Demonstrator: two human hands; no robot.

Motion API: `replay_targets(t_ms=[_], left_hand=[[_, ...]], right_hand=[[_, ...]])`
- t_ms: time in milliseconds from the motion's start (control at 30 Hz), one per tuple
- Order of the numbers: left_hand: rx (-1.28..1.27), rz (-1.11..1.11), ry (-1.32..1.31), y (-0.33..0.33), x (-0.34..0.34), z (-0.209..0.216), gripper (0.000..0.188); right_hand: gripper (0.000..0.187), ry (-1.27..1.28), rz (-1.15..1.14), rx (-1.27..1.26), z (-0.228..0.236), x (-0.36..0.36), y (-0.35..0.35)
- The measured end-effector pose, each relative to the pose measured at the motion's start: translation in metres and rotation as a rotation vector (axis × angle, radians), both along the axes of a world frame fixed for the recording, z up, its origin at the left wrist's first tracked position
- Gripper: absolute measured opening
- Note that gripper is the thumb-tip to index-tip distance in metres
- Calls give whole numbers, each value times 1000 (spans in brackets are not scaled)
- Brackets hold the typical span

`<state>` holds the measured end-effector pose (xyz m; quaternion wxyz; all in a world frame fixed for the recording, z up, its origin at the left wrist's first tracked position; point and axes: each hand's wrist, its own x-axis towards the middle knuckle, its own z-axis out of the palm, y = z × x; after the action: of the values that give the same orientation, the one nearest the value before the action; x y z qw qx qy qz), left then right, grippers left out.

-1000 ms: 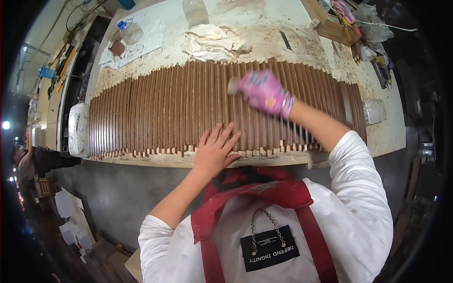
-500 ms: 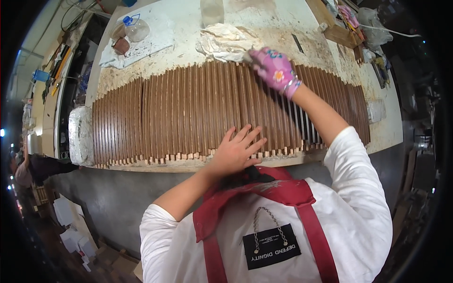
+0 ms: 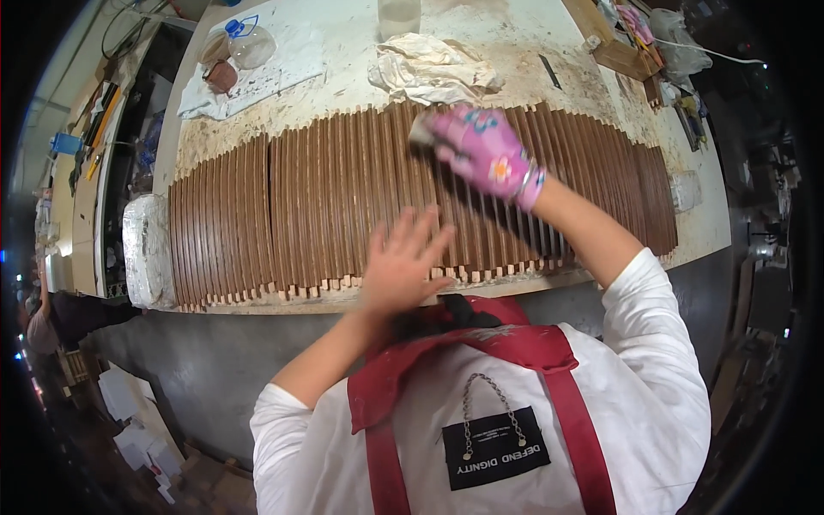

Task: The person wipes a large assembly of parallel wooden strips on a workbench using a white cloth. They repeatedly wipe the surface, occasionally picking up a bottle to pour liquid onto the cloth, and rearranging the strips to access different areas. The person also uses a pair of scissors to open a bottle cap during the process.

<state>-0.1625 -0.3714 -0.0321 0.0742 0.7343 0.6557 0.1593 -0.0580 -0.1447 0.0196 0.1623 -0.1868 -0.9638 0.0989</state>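
Hands work over a broad row of brown wooden slats (image 3: 343, 206) laid side by side across a stained white worktop (image 3: 343, 69). Left hand (image 3: 403, 266), bare, lies flat with fingers spread wide on the slats' near ends. Right hand (image 3: 485, 154), in a pink flowered glove, closes around a small pale pad (image 3: 421, 133) pressed on the slats' far ends. Beyond lie a crumpled cloth (image 3: 433, 69) and a clear plastic bottle (image 3: 249, 43).
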Motion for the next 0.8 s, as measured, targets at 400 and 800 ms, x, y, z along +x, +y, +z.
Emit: replay_targets(t_ms=[400, 800], left_hand=[[14, 23, 85, -28, -36, -6, 78], [-29, 188, -13, -46, -63, 3, 74]], right_hand=[[40, 13, 68, 31, -12, -44, -25], [42, 139, 172, 132, -12, -99, -13]])
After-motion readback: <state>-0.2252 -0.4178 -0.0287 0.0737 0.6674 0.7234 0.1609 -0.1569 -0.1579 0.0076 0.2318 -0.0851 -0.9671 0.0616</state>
